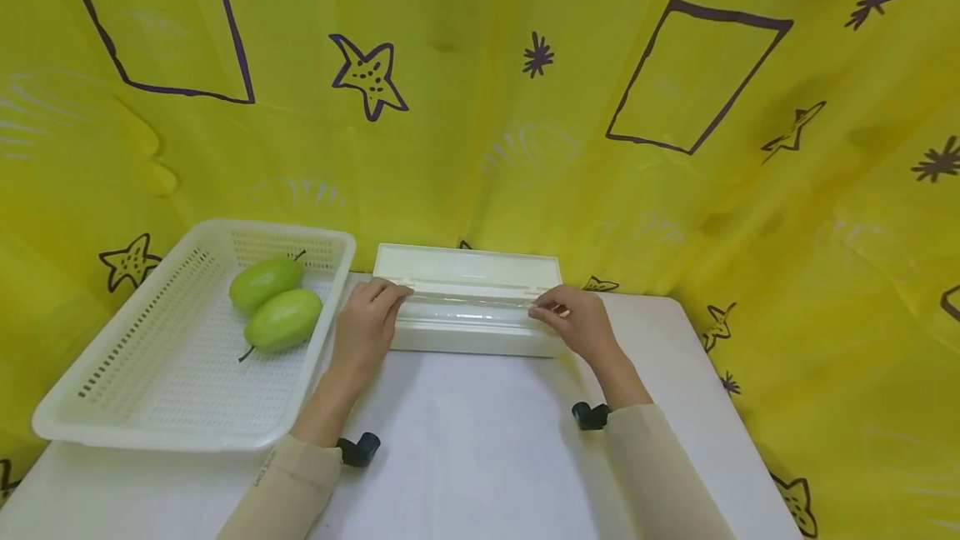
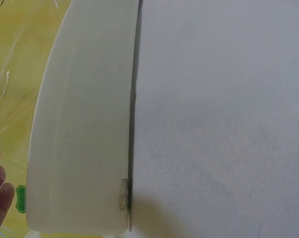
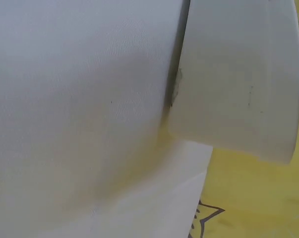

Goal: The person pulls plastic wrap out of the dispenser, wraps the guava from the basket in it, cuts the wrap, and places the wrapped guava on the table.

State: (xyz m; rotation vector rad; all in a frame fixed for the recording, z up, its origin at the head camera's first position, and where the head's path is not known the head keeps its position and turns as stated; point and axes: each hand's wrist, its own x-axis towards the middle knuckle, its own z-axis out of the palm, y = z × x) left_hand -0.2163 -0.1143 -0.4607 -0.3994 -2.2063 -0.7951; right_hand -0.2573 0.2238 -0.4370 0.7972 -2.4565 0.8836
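Note:
A white cling film dispenser (image 1: 476, 342) stands on the table with its lid (image 1: 468, 261) raised at the back. My left hand (image 1: 366, 323) pinches the film's edge at the dispenser's left end, and my right hand (image 1: 583, 321) pinches it at the right end. Between them the clear cling film (image 1: 468, 302) stretches over the roll. In the left wrist view, fingertips (image 2: 3, 198) show at the left edge near a small green tab (image 2: 21, 199) on the dispenser. The right wrist view shows the dispenser's front wall (image 3: 233, 74); the right hand is out of that view.
On the left, a white plastic basket (image 1: 97, 432) holds two green oval fruits (image 1: 283, 321) with stems. The white table (image 1: 480, 448) meets a yellow patterned curtain (image 1: 465, 165) at the back and right. Black wrist mounts (image 1: 360, 449) sit on both forearms.

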